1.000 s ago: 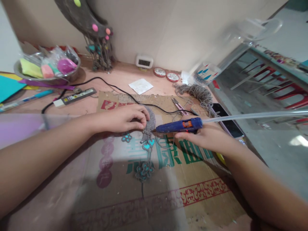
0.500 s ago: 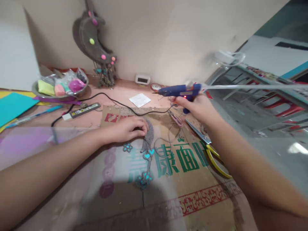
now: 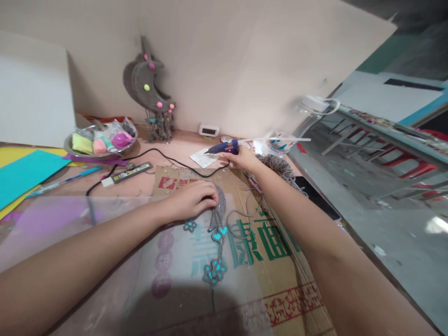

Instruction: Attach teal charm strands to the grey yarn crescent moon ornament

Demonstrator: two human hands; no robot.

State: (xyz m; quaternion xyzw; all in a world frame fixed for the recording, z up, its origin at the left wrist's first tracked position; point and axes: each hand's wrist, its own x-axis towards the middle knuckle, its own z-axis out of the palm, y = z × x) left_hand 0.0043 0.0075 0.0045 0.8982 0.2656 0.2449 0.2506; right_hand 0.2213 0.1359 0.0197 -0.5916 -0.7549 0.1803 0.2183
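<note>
My right hand (image 3: 247,159) grips a blue glue gun (image 3: 224,148) by its handle. A long clear glue stick (image 3: 276,139) juts out of its back, and its nozzle is over a white paper square (image 3: 200,160). My left hand (image 3: 201,198) is closed, fingertips pinched on a grey felt piece (image 3: 220,203) lying on the cardboard. Grey cords with bright blue hearts (image 3: 220,233) and flowers (image 3: 214,272) hang down from it. A single flower (image 3: 190,225) lies below my left wrist. Grey cord (image 3: 238,233) loops to the right.
A metal bowl of clay packs (image 3: 101,140), a cutter blade case (image 3: 131,172) and a black cable (image 3: 168,161) lie at the left and back. A grey moon decoration (image 3: 149,88) stands against the wall. Grey yarn (image 3: 278,168) and a phone (image 3: 317,198) are beyond my right forearm.
My right hand has moved the glue gun left and down to the white paper. My left hand keeps its pinch. The yellow-handled scissors are now out of sight around my right forearm.
</note>
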